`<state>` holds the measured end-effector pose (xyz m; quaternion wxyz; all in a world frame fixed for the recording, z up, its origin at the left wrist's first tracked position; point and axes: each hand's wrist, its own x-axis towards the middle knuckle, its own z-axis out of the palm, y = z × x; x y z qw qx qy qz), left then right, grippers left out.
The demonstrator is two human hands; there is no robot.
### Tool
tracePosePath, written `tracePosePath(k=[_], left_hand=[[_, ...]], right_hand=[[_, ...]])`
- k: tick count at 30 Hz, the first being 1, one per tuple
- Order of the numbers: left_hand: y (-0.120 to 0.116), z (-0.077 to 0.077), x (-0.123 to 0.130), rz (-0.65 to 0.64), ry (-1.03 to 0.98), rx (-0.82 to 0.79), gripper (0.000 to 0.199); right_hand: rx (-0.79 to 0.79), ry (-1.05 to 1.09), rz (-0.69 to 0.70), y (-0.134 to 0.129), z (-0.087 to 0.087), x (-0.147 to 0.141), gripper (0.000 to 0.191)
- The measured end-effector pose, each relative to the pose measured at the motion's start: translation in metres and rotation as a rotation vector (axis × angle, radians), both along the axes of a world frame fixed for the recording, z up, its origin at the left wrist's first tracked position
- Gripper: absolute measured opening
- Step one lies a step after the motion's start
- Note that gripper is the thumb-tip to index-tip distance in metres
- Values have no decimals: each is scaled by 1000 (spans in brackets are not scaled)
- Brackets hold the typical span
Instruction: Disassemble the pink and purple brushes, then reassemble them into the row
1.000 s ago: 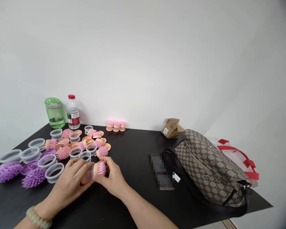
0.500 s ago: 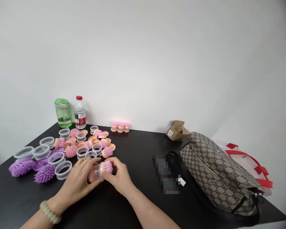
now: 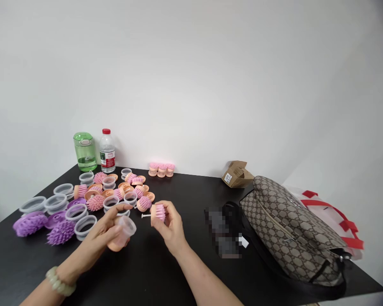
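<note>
Apparently no readable text anywhere

Bright, soft light washes the wall, with a pixelated patch and dark upper-right corner.

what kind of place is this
Perhaps a makeshift work table against a wall: loose brush heads and clear rings lie spread out, near a drink bottle and a patterned bag.

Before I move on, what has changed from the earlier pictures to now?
The pink brush head and the clear cup have come apart. The right hand has drawn the brush head rightward, baring its white stem; the left hand keeps the cup. The bag, green jug and three brushes by the wall stayed put.
</note>
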<state>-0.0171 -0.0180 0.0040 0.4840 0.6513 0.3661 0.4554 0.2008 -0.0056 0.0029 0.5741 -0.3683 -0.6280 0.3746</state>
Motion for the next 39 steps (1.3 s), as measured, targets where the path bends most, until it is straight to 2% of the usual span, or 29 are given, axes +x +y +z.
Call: tracePosePath(k=[2,4,9,12,16,18,20,23,27,31,35,37,39], left_hand=[[1,-1,-4,-38,-121,-56,54],[4,-3,-7,-22,-189,-57,55],[9,-5,-11,65,-184,23,51],[10,-5,-13,63,-207,38,56],[10,-3,-13,47,-183,-1,73],[9,-1,-11,53,-120,2,70],[8,0,-8,52,-78,17,66],[8,1,-2,30,-29,77,64],[10,-4,2,25,67,131,64],[15,-10,1,56,146,166,64],[16,-11,0,82,170,182,58],[17,-11,-1,78,153,166,58],[18,-12,-2,81,157,145,58]], right_hand=[[29,-15,2,2,3,5,33],[76,-117,27,1,4,6,33],[186,-562,93,-2,-5,-4,43],[225,-698,85,1,-15,-9,49],[272,-666,7,5,-16,-7,63],[328,-590,-43,4,-12,-6,65],[399,-504,-69,1,-6,-5,59],[474,-434,8,-6,0,-6,54],[433,-396,105,-9,0,-9,58],[398,-366,93,-8,-4,-11,50],[491,-365,39,-9,-6,-14,47],[557,-416,42,-9,-7,-14,51],[602,-450,50,-8,-8,-14,64]])
